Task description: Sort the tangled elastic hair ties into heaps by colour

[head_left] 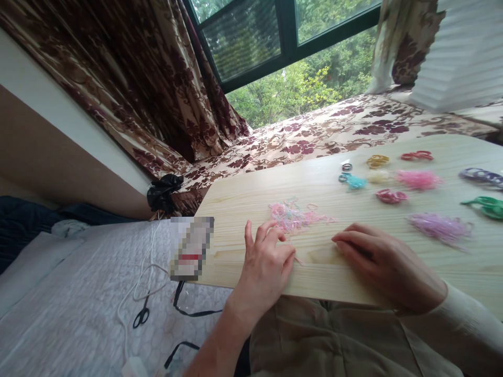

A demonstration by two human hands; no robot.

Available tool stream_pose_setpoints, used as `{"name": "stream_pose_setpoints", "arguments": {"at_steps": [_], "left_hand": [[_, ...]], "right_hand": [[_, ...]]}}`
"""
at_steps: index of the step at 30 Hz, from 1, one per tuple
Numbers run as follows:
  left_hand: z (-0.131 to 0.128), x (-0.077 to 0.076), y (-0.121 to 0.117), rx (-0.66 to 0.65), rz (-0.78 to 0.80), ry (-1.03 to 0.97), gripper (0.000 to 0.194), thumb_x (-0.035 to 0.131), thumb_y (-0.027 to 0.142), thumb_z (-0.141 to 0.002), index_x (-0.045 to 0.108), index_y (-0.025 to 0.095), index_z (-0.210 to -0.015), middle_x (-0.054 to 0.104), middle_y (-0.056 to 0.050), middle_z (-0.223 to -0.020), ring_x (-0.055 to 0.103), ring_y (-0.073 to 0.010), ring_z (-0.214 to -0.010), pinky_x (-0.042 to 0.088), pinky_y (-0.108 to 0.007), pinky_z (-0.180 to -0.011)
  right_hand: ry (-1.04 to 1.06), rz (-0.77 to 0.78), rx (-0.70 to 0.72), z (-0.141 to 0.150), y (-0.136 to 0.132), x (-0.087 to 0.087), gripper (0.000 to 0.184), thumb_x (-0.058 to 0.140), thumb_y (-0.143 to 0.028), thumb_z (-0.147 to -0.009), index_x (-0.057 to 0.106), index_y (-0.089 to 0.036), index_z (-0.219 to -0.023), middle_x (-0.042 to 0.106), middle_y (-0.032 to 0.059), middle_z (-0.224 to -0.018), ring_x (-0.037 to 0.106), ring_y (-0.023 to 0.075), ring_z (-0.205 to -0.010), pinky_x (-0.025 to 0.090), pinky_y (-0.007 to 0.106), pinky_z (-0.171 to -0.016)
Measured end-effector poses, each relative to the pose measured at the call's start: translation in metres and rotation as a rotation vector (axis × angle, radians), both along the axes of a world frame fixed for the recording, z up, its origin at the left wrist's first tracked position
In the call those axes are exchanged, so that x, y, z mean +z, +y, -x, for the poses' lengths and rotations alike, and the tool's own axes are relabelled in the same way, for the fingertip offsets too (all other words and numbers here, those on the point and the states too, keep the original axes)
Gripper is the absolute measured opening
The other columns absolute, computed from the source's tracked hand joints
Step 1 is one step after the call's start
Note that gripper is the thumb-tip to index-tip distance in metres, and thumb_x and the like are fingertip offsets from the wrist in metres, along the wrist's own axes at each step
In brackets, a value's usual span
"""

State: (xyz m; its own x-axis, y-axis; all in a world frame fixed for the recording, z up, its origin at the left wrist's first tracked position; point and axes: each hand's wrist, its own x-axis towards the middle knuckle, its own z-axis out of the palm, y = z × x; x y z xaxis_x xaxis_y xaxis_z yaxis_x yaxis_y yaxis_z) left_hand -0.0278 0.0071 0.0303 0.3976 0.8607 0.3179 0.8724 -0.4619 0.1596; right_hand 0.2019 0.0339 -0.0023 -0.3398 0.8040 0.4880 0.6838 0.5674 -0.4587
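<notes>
A pale wooden board [314, 193] lies across my lap. My left hand [267, 262] rests on its near edge, fingers curled, the fingertips pinched at a thin pink elastic band beside a loose pile of pastel bands [293, 215]. My right hand [377, 259] lies on the board to the right, fingers pressed together and curled down; what is under them is hidden. Sorted heaps sit farther out: purple [440, 226], pink [418, 179], red-pink [391, 196], teal [353, 181], yellow [378, 160], red [417, 155], green [487, 206].
A quilted white bed cover lies at the left with black scissors [141, 315], white cable and black cord on it. A blurred packet [192, 247] sits at the board's left corner. A black scrunchie [163, 191], floral curtains and a window stand behind.
</notes>
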Motion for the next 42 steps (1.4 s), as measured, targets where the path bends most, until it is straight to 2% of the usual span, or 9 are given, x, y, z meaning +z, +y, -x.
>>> {"name": "stream_pose_setpoints", "arguments": {"at_steps": [5,10,16,26,31,35,42], "left_hand": [[-0.001,0.006,0.008,-0.045,0.026,0.075,0.014,0.057,0.015,-0.087,0.067,0.022,-0.079,0.065,-0.002,-0.1,0.048,-0.0242,-0.123,0.015,-0.065,-0.115],[-0.002,0.005,0.01,-0.047,0.034,0.099,0.013,0.054,0.015,-0.088,0.063,0.02,-0.08,0.066,-0.002,-0.097,0.051,-0.0224,-0.119,0.015,-0.062,-0.117],[-0.01,-0.001,0.008,-0.018,0.026,0.031,0.013,0.053,0.011,-0.087,0.061,0.019,-0.081,0.066,-0.002,-0.096,0.053,-0.0201,-0.116,0.017,-0.058,-0.118],[-0.031,-0.001,0.007,-0.045,-0.008,-0.104,0.013,0.052,0.009,-0.085,0.059,0.02,-0.08,0.066,-0.002,-0.095,0.053,-0.0214,-0.115,0.021,-0.057,-0.116],[-0.036,-0.002,0.007,-0.092,0.042,-0.151,0.012,0.053,0.011,-0.086,0.06,0.021,-0.082,0.066,-0.002,-0.095,0.053,-0.0209,-0.115,0.022,-0.054,-0.117],[-0.038,-0.002,0.006,-0.109,0.079,-0.178,0.012,0.053,0.012,-0.086,0.06,0.021,-0.083,0.065,-0.002,-0.096,0.053,-0.0207,-0.114,0.022,-0.053,-0.117],[-0.04,0.0,0.006,-0.105,0.077,-0.185,0.01,0.056,0.012,-0.084,0.061,0.021,-0.083,0.066,-0.001,-0.095,0.054,-0.0196,-0.113,0.025,-0.051,-0.117]], "right_hand": [[-0.002,0.005,0.003,0.001,0.0,0.0,0.025,0.047,-0.028,-0.091,0.07,-0.02,-0.087,0.068,0.0053,-0.081,0.066,0.0178,-0.073,0.05,0.03,-0.064],[0.009,0.004,0.005,0.001,0.0,0.001,0.024,0.047,-0.027,-0.091,0.07,-0.019,-0.085,0.068,0.0055,-0.081,0.066,0.0177,-0.073,0.05,0.03,-0.064],[0.026,-0.014,0.037,0.001,-0.001,0.004,0.024,0.048,-0.026,-0.091,0.07,-0.019,-0.086,0.068,0.0056,-0.08,0.065,0.0167,-0.071,0.05,0.028,-0.063],[0.034,-0.009,0.108,0.003,-0.005,0.009,0.02,0.05,-0.026,-0.089,0.069,-0.02,-0.089,0.068,0.0071,-0.082,0.063,0.0154,-0.069,0.051,0.027,-0.062],[0.054,-0.077,0.091,0.004,-0.006,0.007,0.019,0.052,-0.024,-0.089,0.068,-0.02,-0.098,0.067,0.0056,-0.079,0.063,0.0153,-0.069,0.051,0.027,-0.063],[0.062,-0.106,0.123,0.004,-0.005,0.005,0.017,0.052,-0.022,-0.089,0.068,-0.02,-0.096,0.067,0.0058,-0.081,0.064,0.0148,-0.07,0.051,0.027,-0.064],[0.056,-0.05,0.119,0.004,-0.005,0.007,0.02,0.049,-0.022,-0.09,0.069,-0.021,-0.093,0.069,0.0064,-0.083,0.064,0.0148,-0.073,0.052,0.027,-0.065]]}}
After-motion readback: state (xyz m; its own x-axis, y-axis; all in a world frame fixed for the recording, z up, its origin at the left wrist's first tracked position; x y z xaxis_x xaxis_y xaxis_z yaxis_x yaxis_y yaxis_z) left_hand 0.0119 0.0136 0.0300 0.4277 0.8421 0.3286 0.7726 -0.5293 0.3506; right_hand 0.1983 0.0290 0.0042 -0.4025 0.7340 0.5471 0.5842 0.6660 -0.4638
